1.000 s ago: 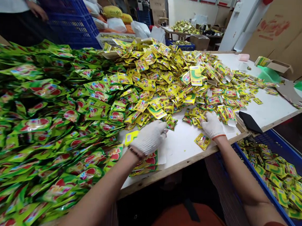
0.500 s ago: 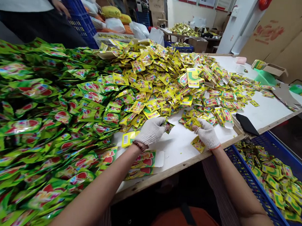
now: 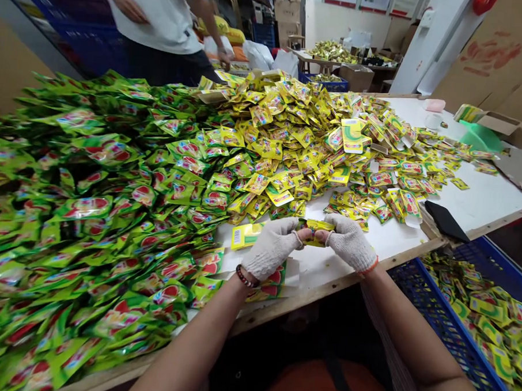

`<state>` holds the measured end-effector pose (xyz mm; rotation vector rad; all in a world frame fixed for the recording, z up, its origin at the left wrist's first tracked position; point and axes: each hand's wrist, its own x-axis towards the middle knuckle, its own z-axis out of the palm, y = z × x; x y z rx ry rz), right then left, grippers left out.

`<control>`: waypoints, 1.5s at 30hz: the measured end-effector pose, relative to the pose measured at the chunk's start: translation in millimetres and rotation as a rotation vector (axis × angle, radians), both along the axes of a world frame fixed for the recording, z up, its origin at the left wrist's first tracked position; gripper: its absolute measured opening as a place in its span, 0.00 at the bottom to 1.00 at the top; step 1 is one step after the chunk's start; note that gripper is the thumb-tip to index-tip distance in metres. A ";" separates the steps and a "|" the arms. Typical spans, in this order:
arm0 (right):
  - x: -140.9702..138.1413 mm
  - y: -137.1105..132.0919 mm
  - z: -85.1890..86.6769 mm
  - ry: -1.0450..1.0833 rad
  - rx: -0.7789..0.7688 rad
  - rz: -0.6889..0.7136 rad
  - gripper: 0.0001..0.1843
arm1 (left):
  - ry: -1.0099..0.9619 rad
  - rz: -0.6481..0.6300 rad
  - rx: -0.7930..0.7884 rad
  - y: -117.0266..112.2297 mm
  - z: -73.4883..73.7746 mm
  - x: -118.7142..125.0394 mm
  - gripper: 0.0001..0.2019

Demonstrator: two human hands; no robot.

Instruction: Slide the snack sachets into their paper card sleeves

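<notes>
Both my hands wear white knit gloves and meet above the near edge of the white table (image 3: 481, 193). My left hand (image 3: 272, 246) and my right hand (image 3: 350, 242) pinch the two ends of a small stack of yellow sachets (image 3: 315, 226) held between them. A wide pile of yellow sachets (image 3: 298, 134) lies just beyond my hands. A larger heap of green sachets (image 3: 91, 211) fills the table's left side. Under my left wrist lie a few green sachets on white cards (image 3: 279, 277).
A blue crate (image 3: 437, 318) holding yellow sachets stands at my lower right. A black pouch (image 3: 445, 221) rests by the table's right edge. Another person in a white shirt (image 3: 165, 18) stands behind the table. Cardboard boxes (image 3: 498, 119) and a green object sit far right.
My hands left the table and came together, each bringing yellow sachets that now form one stack between them. The person behind the table moved to the right.
</notes>
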<state>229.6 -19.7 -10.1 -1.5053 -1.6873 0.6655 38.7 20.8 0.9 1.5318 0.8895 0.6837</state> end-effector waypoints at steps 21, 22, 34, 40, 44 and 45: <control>-0.5 12.0 -27.9 0.306 0.082 -0.053 0.08 | 0.819 0.343 0.939 73.2 10.7 -18.7 0.07; -1.9 10.7 -26.0 0.224 0.164 -0.041 0.06 | 0.738 0.381 0.948 69.2 18.4 -19.3 0.09; -32.0 -1.0 -17.7 -0.069 0.393 -0.022 0.20 | 0.032 0.239 0.213 6.0 13.8 10.2 0.33; -37.2 -10.8 -18.5 -0.087 0.303 0.078 0.19 | 0.181 0.456 0.278 0.2 11.4 15.8 0.24; -15.3 -18.6 -13.7 0.222 0.082 0.011 0.07 | 0.425 0.547 0.411 4.3 20.3 -4.3 0.21; -10.7 -19.6 -10.4 0.324 0.050 -0.040 0.10 | 0.508 0.534 0.457 4.7 18.8 -7.7 0.21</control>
